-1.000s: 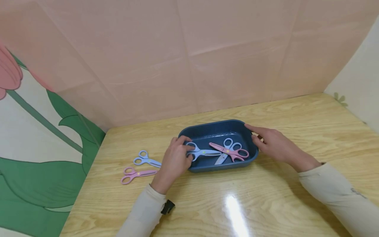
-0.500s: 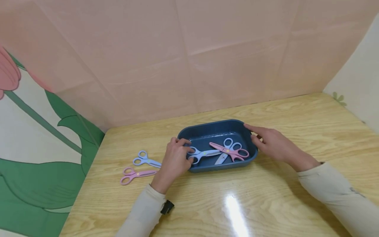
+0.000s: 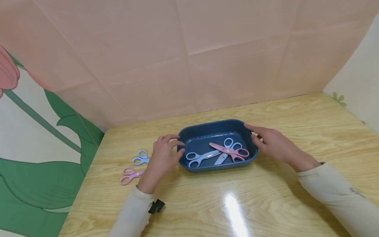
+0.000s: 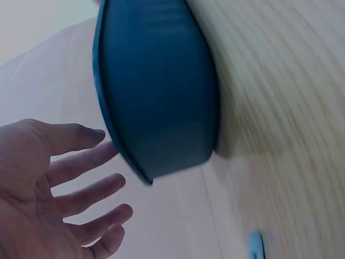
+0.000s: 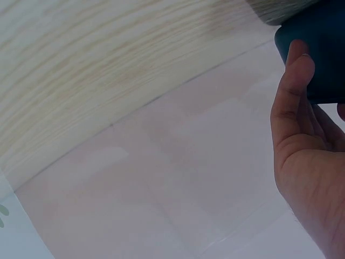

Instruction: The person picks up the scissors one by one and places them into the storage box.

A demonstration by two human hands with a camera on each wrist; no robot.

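Far left, light-blue plastic-looking scissors (image 3: 144, 158) and pink plastic-looking scissors (image 3: 136, 174) lie near each other, blades hidden behind your left hand (image 3: 161, 156). That hand has just come off another light-blue pair (image 3: 201, 158): fingers spread, loosely bent, holding nothing. Can't tell if it's brushing the oblong dark-blue tray (image 3: 219, 167). The freed pair sits in the tray's left end, so that's three in, two out, with a pink pair (image 3: 227, 151) crossed over a light-blue one (image 3: 221, 159). Your right hand (image 3: 273, 143) pinches the tray's right end, same as before.

Your worktop (image 3: 299, 120) is shiny, pale wood-grain; tulip mural (image 3: 38, 184) left, creased pink sheet (image 3: 189, 65) behind, off-white wall (image 3: 364, 72) right.
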